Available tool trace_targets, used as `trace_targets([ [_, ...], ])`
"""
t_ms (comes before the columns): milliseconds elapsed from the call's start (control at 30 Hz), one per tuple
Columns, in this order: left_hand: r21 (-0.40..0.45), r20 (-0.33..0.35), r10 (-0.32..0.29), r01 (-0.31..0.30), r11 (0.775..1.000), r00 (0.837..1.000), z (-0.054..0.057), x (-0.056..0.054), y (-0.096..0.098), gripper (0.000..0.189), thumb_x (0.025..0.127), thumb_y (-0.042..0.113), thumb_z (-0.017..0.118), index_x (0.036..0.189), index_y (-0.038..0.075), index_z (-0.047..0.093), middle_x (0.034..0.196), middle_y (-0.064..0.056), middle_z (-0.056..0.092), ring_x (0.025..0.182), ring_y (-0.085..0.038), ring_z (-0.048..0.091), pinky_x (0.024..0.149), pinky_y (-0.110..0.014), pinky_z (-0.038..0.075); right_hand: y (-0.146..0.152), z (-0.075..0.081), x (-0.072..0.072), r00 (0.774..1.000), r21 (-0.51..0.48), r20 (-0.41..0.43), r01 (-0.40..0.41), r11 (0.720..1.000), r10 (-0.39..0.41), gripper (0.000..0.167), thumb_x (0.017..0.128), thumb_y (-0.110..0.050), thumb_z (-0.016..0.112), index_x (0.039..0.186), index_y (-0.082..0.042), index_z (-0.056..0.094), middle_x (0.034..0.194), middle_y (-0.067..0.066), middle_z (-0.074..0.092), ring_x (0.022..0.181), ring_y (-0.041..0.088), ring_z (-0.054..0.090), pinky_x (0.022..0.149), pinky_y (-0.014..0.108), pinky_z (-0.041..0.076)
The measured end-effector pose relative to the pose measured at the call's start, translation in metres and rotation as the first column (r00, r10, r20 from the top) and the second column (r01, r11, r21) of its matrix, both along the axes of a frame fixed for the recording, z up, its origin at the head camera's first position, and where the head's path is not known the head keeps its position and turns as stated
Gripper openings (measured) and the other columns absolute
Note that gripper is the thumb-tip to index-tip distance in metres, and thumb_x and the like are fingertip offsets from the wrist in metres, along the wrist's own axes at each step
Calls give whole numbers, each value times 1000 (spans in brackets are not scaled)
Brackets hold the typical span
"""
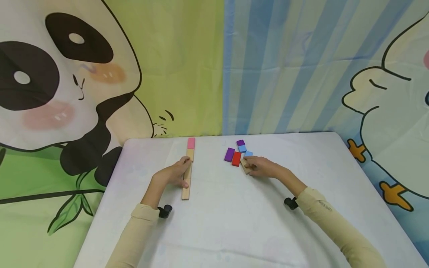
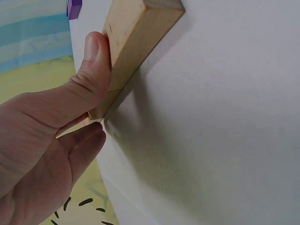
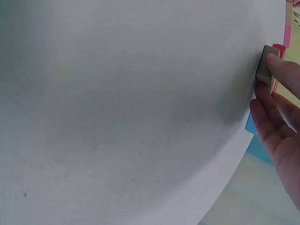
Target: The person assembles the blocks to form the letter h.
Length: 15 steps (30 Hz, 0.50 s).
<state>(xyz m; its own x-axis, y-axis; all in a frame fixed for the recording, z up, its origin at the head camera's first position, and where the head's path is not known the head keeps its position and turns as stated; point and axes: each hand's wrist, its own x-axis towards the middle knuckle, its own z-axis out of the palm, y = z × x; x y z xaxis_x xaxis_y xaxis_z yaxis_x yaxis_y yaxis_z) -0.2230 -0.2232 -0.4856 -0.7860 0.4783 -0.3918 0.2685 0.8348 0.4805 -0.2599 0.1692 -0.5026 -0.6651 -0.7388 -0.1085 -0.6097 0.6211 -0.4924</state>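
A straight row of plain wooden blocks (image 1: 186, 192) lies on the table, with a pink block (image 1: 191, 143) at its far end. My left hand (image 1: 172, 173) rests along the row's left side, thumb and fingers spread lengthwise. In the left wrist view its thumb (image 2: 96, 63) lies against a wooden block (image 2: 136, 37); the index finger is mostly hidden. Farther right, my right hand (image 1: 264, 167) pinches a small wooden block (image 3: 266, 65) between thumb and fingers. Right beside that block is a red block (image 1: 236, 159); a blue block (image 1: 248, 153) shows just behind the fingers.
A purple block (image 1: 229, 155) lies left of the red one. Behind them is a block pair, purple (image 1: 240, 142) and light blue (image 1: 242, 148). The white table (image 1: 221, 223) ends at a printed curtain (image 1: 187, 74). A small black device (image 1: 165, 211) sits at each wrist.
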Motion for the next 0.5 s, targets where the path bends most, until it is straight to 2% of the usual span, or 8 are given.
trace_targets([
  [67,-4,-3,-2,2,1000,1000,0,0,0,107,78,29,78,154,-2,11,161,-19,5,149,-39,15,118,-54,25,0,-1,-3,1000,12,4,1,1000,-1,15,89,-8,68,99,-7,58,144,25,47,95,22,55,83,34,52],
  [167,-15,-4,0,0,1000,1000,0,0,0,106,78,29,78,154,-2,11,162,-19,5,149,-39,15,118,-53,25,1,-2,-3,1000,1,-3,3,1000,-3,16,88,-11,70,100,-7,59,141,24,49,93,18,56,82,30,52],
  [333,-20,2,-1,1,1000,1000,0,0,1,106,78,28,78,154,-2,10,162,-19,5,149,-39,14,118,-53,25,0,2,-1,1000,-42,12,2,999,-2,21,86,-13,72,103,-5,62,130,21,54,93,19,61,83,32,55],
  [500,-28,-4,-7,7,1000,1000,1,-1,2,106,78,28,78,154,-2,11,161,-20,5,149,-39,15,118,-53,25,-7,17,5,1000,-40,-9,3,999,-3,27,84,-15,75,106,-5,63,115,14,57,92,19,62,82,35,56],
])
